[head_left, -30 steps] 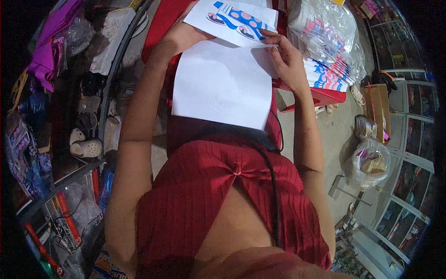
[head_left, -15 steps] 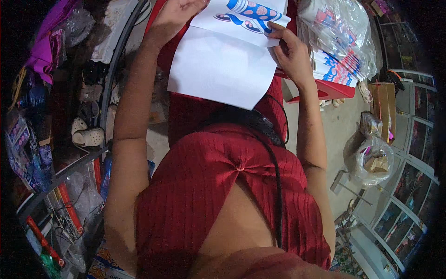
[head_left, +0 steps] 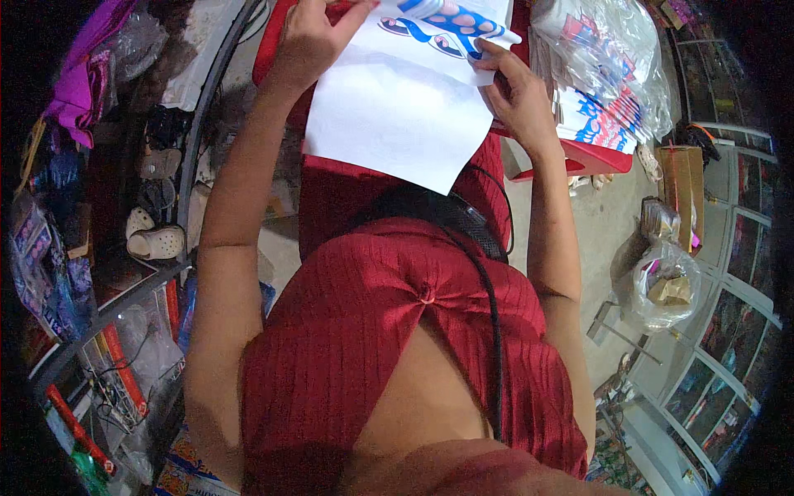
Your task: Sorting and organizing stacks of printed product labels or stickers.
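Observation:
A white sheet [head_left: 397, 107] with a blue and pink printed pattern on its far part lies in front of me, above my lap. Its near part is plain and hangs toward me, and a crease or fold runs across between the two. My right hand [head_left: 519, 95] pinches the sheet's right edge beside the print, thumb and fingers closed. At the far left edge my left hand [head_left: 318, 41] has its thumb and fingertips drawn together on the sheet. The top of the view cuts off part of these fingers and of the print.
Right of the sheet, a stack of similar printed white sheets [head_left: 608, 124] sits partly under clear plastic wrap [head_left: 604, 50] on a red plastic surface [head_left: 600, 159]. A plastic bag [head_left: 666, 289] and a cardboard box [head_left: 682, 194] stand farther right. Pale clogs [head_left: 157, 242] rest on the left rack.
My left hand has shifted right and a little farther in along the sheet's edge. The printed part has curled and tilted slightly; my right hand keeps nearly the same place.

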The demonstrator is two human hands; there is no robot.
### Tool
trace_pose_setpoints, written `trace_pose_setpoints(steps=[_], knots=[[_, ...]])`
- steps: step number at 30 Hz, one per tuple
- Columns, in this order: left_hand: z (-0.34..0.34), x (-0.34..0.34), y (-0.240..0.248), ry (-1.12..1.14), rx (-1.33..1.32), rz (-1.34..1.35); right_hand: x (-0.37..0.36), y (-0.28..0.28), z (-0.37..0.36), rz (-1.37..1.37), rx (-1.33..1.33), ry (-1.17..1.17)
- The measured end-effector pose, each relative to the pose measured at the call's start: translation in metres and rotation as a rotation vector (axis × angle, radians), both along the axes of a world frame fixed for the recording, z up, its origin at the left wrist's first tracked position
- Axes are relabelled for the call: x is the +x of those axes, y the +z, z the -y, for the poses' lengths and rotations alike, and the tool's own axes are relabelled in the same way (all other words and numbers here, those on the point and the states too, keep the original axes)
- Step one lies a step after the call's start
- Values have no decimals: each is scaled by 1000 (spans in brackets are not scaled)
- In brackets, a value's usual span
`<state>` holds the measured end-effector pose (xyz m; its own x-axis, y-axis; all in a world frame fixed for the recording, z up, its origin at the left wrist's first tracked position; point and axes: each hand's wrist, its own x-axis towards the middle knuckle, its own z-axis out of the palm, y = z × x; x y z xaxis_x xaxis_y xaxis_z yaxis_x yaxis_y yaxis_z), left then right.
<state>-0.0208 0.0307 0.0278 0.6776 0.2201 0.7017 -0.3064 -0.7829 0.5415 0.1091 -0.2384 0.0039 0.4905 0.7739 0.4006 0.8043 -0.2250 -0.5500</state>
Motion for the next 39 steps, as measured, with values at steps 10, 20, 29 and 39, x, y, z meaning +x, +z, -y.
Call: trace_pose_setpoints(steps=[10, 20, 29, 39], knots=[[-6, 6, -10, 92, 6, -112, -3, 3, 4, 9, 25, 9], [-13, 4, -6, -138, -403, -464, -1, 11, 11, -70, -64, 31], [-10, -3, -9, -144, -93, -408, -1, 9, 17, -103, -78, 59], [-5, -9, -15, -88, 22, -385, 2, 6, 23, -176, -17, 118]])
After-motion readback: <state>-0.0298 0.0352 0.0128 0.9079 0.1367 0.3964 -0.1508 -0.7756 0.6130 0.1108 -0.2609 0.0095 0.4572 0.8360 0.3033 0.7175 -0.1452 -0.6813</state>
